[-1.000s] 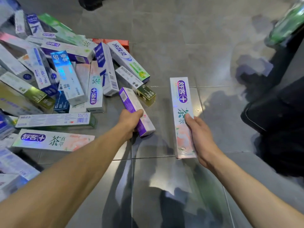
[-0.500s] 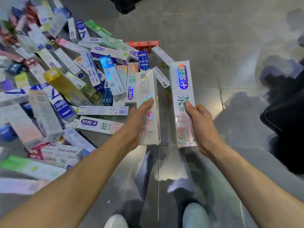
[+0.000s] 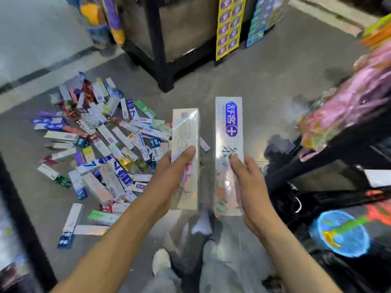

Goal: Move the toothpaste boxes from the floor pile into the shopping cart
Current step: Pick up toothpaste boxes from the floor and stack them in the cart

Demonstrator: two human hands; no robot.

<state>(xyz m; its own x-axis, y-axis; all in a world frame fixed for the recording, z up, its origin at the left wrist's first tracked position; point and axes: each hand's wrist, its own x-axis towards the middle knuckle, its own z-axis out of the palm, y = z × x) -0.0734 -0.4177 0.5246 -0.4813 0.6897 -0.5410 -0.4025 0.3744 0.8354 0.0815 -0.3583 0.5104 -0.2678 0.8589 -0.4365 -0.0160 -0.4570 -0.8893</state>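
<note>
A: What have the hands got?

B: One box each. The left hand (image 3: 169,178) grips a silvery holographic toothpaste box (image 3: 185,144), thumb curled over its face, fingers behind it. The right hand (image 3: 249,187) grips a white toothpaste box with a purple logo (image 3: 229,132), thumb pinching its front.

A: How are the two boxes lying?

B: Both held lengthwise, pointing away from the person, side by side with a narrow gap between them, raised above the floor (image 3: 264,85).

A: And the rest of the boxes?

B: The floor pile (image 3: 101,144) lies spread out to the left of the left hand and beyond it, boxes jumbled at all angles.

A: The cart?

B: A dark shopping cart (image 3: 317,166) frame stands just to the right of the right hand, blurred, with colourful packets (image 3: 342,111) on it. Past the hands stands a black display rack (image 3: 160,43)
</note>
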